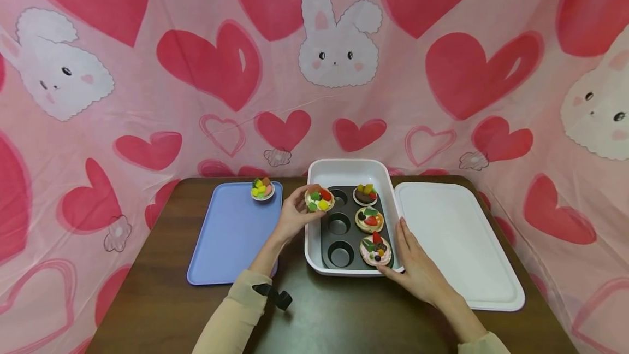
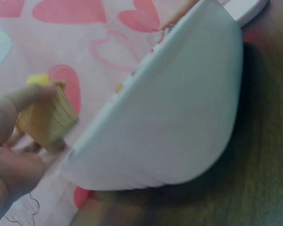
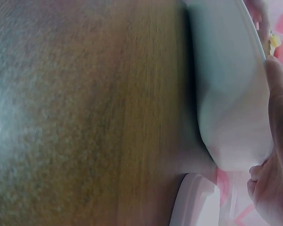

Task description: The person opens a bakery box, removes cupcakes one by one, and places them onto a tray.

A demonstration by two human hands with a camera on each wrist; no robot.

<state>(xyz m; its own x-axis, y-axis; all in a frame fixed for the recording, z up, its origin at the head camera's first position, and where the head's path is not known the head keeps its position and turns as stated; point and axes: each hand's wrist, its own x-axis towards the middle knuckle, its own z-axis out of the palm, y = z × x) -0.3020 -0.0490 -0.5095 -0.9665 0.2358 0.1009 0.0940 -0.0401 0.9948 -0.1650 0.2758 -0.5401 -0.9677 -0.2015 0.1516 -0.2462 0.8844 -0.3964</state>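
Note:
My left hand [image 1: 294, 214] pinches a fruit tart [image 1: 319, 200] above the left side of a dark muffin pan [image 1: 349, 236]. In the left wrist view, the tart's pale ridged crust [image 2: 49, 117] shows between thumb and fingers, beside the white bin's wall [image 2: 165, 113]. The pan lies inside that white bin [image 1: 314, 270]. Its right column holds a dark-topped tart [image 1: 365, 195], a cream tart [image 1: 369, 220] and a pink tart [image 1: 375, 249]; cups show bare on the left. My right hand [image 1: 417, 266] rests against the bin's front right corner, fingers straight, thumb at the front rim.
A blue tray [image 1: 236, 239] lies left of the bin, with one small fruit tart [image 1: 262, 190] near its back right corner. Right of the bin lies a flat white lid [image 1: 459, 245]. A pink curtain [image 1: 344, 108] hangs behind the brown table [image 1: 314, 310].

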